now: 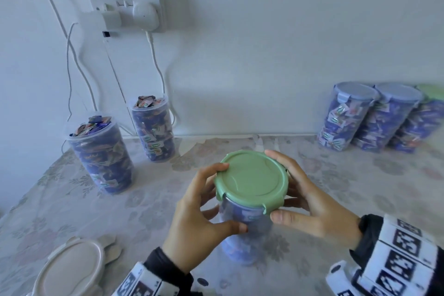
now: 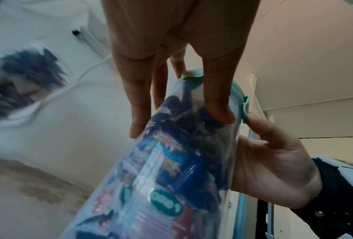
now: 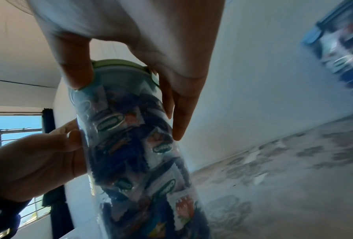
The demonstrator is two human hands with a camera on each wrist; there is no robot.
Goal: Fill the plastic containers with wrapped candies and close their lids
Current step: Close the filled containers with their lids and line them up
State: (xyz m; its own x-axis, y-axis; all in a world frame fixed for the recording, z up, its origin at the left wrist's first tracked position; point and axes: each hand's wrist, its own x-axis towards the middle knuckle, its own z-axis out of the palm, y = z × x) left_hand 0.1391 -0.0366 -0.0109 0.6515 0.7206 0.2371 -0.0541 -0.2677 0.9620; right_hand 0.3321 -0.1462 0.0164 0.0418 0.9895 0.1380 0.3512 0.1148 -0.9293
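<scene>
Green oval logos — wrapped candies [image 3: 110,123] — unreadable

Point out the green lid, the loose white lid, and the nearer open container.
green lid [image 1: 251,179], head view, middle of its top
white lid [image 1: 72,269], head view, its top face
open container [image 1: 103,158], head view, clear side wall

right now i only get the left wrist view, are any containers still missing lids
observer: Yes, two. One open container stands at the far left, a second open container behind it by the wall, both heaped with candies.
operator: any spare lid around
observer: A white lid lies on the table, left of the left hand gripping the green-lidded container.
operator: how many are done
observer: Three lidded containers stand together at the back right.
</scene>
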